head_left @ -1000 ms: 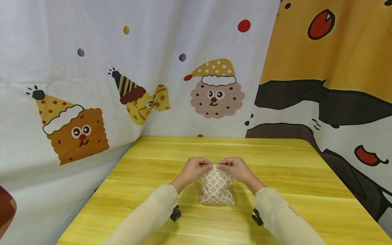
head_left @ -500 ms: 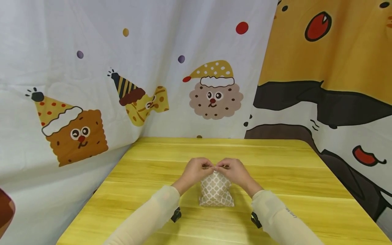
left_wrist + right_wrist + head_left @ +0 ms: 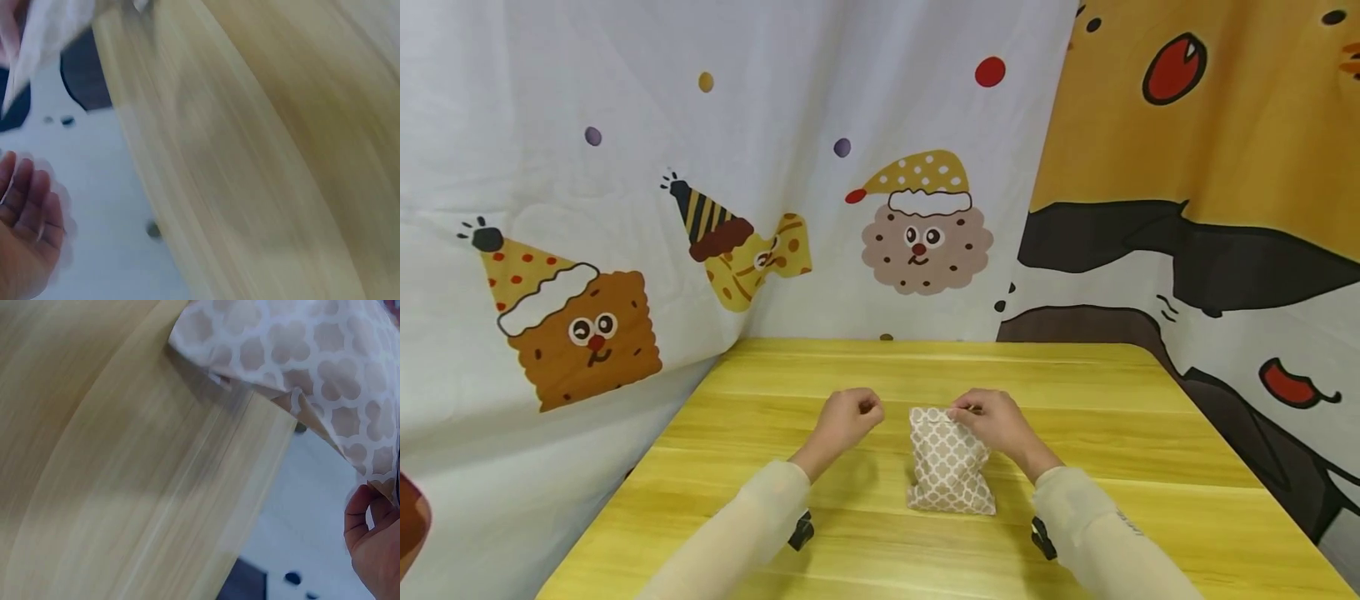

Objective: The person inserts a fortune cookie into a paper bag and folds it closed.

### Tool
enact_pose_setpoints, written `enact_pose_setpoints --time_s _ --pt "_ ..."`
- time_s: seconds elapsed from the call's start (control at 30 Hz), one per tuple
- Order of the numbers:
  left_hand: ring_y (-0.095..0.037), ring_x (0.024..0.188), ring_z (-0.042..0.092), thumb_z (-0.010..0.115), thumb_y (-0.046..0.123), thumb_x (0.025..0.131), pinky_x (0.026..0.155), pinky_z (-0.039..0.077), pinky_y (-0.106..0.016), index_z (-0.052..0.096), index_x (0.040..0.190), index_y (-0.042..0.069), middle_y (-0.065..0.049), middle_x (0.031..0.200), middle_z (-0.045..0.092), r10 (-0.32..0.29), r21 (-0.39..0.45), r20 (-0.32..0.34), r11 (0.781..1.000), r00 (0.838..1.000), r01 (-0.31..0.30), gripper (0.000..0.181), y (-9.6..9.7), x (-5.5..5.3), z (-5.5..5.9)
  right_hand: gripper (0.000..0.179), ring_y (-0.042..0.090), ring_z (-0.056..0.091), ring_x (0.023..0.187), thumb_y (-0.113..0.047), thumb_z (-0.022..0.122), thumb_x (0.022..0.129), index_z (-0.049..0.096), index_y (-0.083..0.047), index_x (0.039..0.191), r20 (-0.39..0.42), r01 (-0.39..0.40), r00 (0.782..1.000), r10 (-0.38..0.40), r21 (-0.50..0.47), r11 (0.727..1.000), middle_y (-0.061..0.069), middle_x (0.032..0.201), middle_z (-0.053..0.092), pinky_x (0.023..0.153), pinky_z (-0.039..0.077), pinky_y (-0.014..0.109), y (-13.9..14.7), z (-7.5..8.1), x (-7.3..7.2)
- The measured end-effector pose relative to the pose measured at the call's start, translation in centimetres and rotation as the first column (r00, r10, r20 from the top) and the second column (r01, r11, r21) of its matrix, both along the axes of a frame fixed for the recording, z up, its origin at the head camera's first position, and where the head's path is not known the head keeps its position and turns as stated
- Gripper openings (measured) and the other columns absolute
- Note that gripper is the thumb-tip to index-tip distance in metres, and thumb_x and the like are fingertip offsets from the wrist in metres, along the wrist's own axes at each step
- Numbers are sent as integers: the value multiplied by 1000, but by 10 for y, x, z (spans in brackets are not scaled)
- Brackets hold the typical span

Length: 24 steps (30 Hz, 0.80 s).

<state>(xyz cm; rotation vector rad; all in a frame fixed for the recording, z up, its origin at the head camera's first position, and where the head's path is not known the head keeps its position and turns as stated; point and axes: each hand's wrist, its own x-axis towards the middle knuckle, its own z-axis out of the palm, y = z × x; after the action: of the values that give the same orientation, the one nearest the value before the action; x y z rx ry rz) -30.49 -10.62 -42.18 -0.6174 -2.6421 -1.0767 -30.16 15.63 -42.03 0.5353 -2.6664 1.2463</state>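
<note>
A small beige bag (image 3: pixel 951 467) with a white lattice pattern stands on the wooden table, its flat top edge upward. My right hand (image 3: pixel 1000 425) pinches that edge near its right corner, between thumb and fingertips. In the right wrist view the bag (image 3: pixel 337 369) fills the upper right, and the right hand (image 3: pixel 375 550) grips its corner. My left hand (image 3: pixel 842 421) hovers over the table to the left of the bag, apart from it. Its fingers are loosely curled and hold nothing, as the left wrist view of the left hand (image 3: pixel 28 231) also shows.
The yellow wood-grain table (image 3: pixel 775 375) extends around the bag. Behind it hangs a white curtain (image 3: pixel 775 100) printed with cartoon figures, and it runs down along the left side too. Black camera mounts (image 3: pixel 802 531) sit under both wrists.
Both hands were together at the bag's top edge. The left hand has let go and moved left, while the right hand has shifted slightly right with the bag.
</note>
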Motion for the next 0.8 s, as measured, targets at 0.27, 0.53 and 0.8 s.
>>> enact_pose_setpoints --time_s 0.27,0.53,0.8 --pt "-5 82 65 68 24 96 77 55 -25 75 96 14 7 92 71 -154 62 62 987 986 150 13 30 11 2 6 8 64 83 -24 71 93 77 -23 92 -70 -63 995 69 80 995 -13 88 68 78 56 37 -25 6 9" --pt "-2 67 60 71 18 94 62 52 -21 76 88 13 6 85 72 -143 47 -56 988 988 145 10 33 14 3 12 2 56 65 -21 69 84 75 -30 80 -164 34 986 -5 177 984 -14 82 69 64 49 31 -35 11 11" --pt "-2 66 59 72 19 93 60 51 -21 76 86 15 9 82 70 -130 37 -32 991 991 131 10 32 14 1 14 3 55 64 -20 68 82 75 -31 77 -158 46 987 -18 174 984 -11 83 70 64 48 31 -32 6 10"
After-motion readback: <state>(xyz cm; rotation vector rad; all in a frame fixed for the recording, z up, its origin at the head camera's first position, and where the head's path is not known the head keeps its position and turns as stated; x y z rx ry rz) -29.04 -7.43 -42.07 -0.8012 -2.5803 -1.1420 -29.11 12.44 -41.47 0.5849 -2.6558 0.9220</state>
